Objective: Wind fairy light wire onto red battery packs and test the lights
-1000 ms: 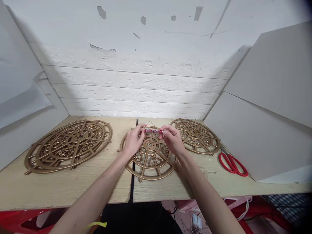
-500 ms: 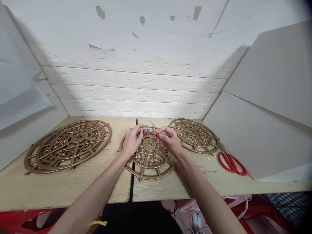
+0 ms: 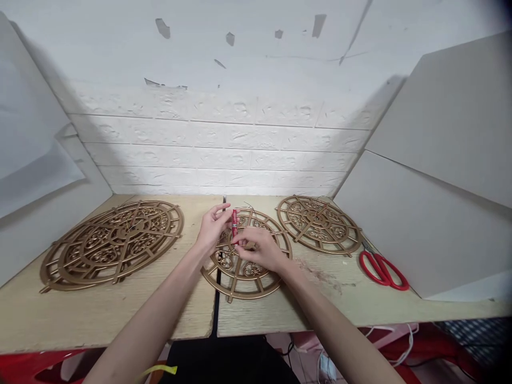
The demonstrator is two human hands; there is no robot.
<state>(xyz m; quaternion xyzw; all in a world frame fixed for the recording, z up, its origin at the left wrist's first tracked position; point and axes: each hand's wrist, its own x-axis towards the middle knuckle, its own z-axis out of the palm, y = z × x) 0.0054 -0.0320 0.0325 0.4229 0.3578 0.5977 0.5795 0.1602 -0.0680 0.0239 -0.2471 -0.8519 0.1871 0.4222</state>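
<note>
A slim red printed battery (image 3: 234, 226) stands nearly upright between my two hands, over the middle gold openwork disc (image 3: 250, 290). My left hand (image 3: 212, 228) pinches its upper end between thumb and finger. Lower down, my right hand (image 3: 260, 248) grips the bottom end with its fingertips. Thin wires (image 3: 250, 206) stick up behind the hands at the disc's far side. Both hands cover part of the disc, which has scrollwork panels and a ringed centre.
Stacked gold discs (image 3: 116, 242) lie at the left, and another gold disc (image 3: 320, 224) at the back right. Red-handled scissors (image 3: 384, 269) rest by the white panel (image 3: 444, 224). A dark gap (image 3: 216, 314) splits the table. A white brick-patterned wall (image 3: 224, 144) closes the back.
The battery has turned from lying crosswise to nearly upright. My right hand has moved left and down with its lower end; the left hand has stayed about where it was.
</note>
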